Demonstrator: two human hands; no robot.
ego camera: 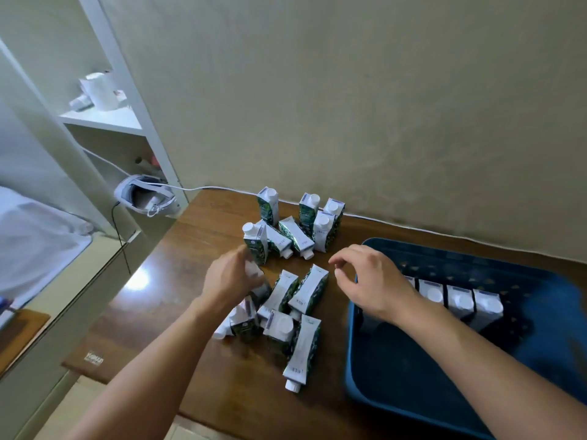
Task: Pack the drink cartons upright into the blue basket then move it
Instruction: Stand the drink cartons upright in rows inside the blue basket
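Packing is partway: the left hand [232,277] grips a green-and-white drink carton [256,272], next to stand upright in the blue plastic basket [359,373] at three o'clock, while the right hand [371,281] hovers empty, fingers loosely curled.

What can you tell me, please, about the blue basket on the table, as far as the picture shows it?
The blue basket is a shallow, rectangular tub of what looks like dark blue plastic, with rounded corners, a lighter blue rim and small perforations in its far wall. It sits on the brown wooden table, to the right of the loose cartons, near the wall. Inside, a row of drink cartons stands upright, white caps up. The right hand hovers over its left edge; whether it touches is unclear.
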